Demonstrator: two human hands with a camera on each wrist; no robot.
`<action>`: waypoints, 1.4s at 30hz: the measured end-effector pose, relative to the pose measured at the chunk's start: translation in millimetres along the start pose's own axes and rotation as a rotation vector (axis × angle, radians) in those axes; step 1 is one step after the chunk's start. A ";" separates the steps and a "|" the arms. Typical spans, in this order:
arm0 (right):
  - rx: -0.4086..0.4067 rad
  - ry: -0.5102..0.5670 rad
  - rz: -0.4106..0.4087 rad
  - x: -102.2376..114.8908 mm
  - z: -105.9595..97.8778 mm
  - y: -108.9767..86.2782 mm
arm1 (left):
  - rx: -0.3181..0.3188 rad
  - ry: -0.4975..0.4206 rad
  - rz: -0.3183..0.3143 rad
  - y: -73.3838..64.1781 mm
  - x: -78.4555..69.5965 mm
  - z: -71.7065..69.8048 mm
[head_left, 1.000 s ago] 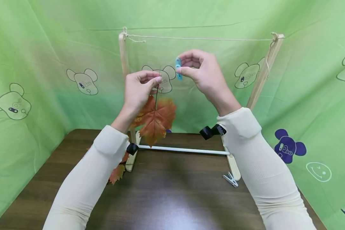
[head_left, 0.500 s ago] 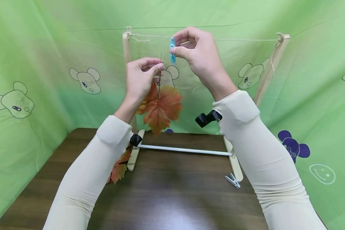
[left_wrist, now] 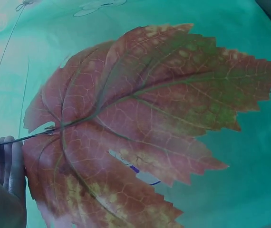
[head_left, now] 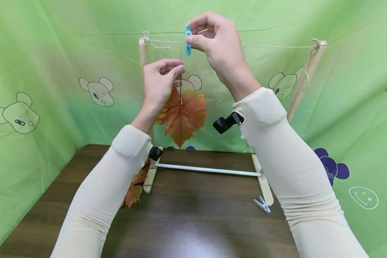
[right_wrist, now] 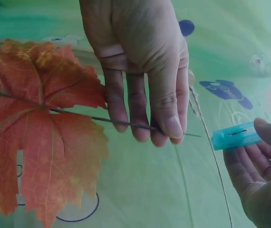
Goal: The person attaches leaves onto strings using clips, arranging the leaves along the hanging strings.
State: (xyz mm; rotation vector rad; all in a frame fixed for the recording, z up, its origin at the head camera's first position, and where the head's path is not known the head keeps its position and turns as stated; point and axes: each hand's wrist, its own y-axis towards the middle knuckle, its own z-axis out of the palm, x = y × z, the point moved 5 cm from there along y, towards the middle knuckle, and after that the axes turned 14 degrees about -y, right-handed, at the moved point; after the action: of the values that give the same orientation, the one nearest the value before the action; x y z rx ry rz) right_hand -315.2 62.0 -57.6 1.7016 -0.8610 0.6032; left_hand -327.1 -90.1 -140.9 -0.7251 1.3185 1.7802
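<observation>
My left hand (head_left: pixel 161 80) pinches the thin dark stem of an orange-red maple leaf (head_left: pixel 183 116), which hangs blade-down below the fingers. The stem's tip sticks up past the thumb. In the left wrist view the leaf (left_wrist: pixel 140 95) fills most of the picture. Higher and to the right, my right hand (head_left: pixel 220 46) holds a light blue clothespin (head_left: pixel 188 41) between thumb and fingers, upright and overlapping the string (head_left: pixel 277 46) in the head view. From the right wrist, the clothespin's (right_wrist: pixel 235 136) end appears close to the stem tip, with the string passing between them.
Two wooden posts (head_left: pixel 306 79) carry the string; a white rod (head_left: pixel 209 170) joins their feet. A grey clothespin (head_left: pixel 262 205) lies by the right foot. More maple leaves (head_left: pixel 133 193) lie on the brown table (head_left: pixel 193 222) at left, partly behind the left sleeve. Green printed cloth surrounds everything.
Both hands have risen, the left with the leaf and the right with the blue clothespin. The right hand has climbed further and shifted left, up to string height.
</observation>
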 end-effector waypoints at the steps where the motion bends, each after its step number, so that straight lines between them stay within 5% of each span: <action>1: -0.002 0.002 -0.008 0.8 1.0 1.2 | 0.000 0.000 0.000 0.3 -0.1 0.5; 19: -0.059 0.069 -0.017 7.8 10.6 14.0 | -0.015 0.023 0.007 6.6 -3.4 -1.9; 42: -0.034 0.070 0.119 8.7 10.3 28.2 | -0.026 0.004 -0.005 11.7 -5.8 6.1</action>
State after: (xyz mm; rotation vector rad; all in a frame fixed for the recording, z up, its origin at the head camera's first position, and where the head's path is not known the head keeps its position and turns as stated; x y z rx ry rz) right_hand -332.5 45.7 -37.4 1.5981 -0.9222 0.7201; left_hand -334.0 -87.5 -128.5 -0.7460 1.2968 1.7961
